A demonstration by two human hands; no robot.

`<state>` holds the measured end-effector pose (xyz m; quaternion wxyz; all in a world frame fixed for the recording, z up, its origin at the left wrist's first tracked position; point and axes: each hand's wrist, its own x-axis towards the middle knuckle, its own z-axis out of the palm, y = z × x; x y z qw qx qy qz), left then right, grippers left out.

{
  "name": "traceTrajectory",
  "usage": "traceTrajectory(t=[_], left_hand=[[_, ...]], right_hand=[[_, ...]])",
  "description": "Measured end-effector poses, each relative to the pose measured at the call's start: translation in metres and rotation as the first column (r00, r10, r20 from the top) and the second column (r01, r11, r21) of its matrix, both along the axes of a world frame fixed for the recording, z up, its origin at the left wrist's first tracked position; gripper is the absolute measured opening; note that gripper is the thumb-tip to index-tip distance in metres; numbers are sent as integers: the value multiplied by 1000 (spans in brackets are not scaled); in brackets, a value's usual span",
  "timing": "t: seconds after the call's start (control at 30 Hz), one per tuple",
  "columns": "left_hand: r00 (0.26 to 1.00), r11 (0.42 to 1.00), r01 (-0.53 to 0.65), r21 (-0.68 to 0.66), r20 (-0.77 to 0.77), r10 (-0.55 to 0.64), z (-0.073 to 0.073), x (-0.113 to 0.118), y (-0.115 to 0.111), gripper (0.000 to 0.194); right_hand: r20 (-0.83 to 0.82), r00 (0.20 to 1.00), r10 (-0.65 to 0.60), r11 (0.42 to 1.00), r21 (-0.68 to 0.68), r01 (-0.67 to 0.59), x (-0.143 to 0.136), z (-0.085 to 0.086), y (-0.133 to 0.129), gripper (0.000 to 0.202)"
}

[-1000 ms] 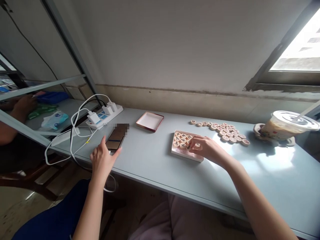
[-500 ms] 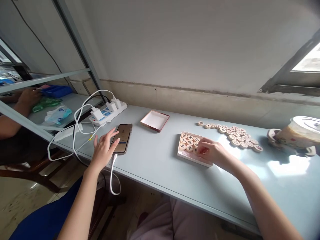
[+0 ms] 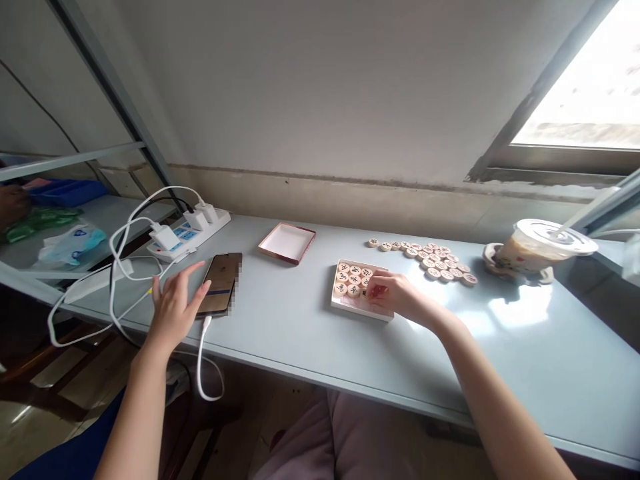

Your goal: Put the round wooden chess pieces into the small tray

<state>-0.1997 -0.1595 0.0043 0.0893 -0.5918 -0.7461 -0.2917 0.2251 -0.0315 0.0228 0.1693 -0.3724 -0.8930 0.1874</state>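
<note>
My right hand (image 3: 393,293) is in the right part of a shallow white box (image 3: 357,308), its fingers bent and drawn together. Whatever is between the fingertips is hidden. Round wooden Chinese chess pieces (image 3: 353,279) with black characters lie in rows in the box, beside those fingers. My left hand (image 3: 173,307) hovers with fingers spread at the left edge of a smartphone (image 3: 218,280), which lies on the table with a white cable plugged in. Beyond the box, more Chinese chess pieces (image 3: 434,255), many with red characters, lie in a loose group.
An upturned box lid (image 3: 287,243) lies toward the wall. At the right a lidded drink cup (image 3: 533,250) with a straw stands in a holder. A power strip (image 3: 187,235) with chargers and looped cables occupies the left. Another person's hand (image 3: 13,203) shows at the far left.
The view has turned to the right, so everything sits further left and more of the window and cup shows. The phone screen has dimmed. My right hand stays at the box.
</note>
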Motion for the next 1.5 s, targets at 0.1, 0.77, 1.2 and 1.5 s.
traceTrajectory(t=[0.1,0.77,1.2,1.5], left_hand=[[998,998,44,55,32,-45,12,9,1,45],[660,592,749,-296,266,-702,3,239,150,84],[632,574,775,-263,314,-709,-6,234,151,75],[620,554,784,-280,394,-679,0,234,146,73]], right_hand=[[1,1000,-9,1000,-15,9,0,2,-2,10],[157,701,-695,656,537,530,62,-39,47,60],[95,811,-577,739,485,468,53,-25,36,17],[-4,979,-203,976,77,203,46,19,12,27]])
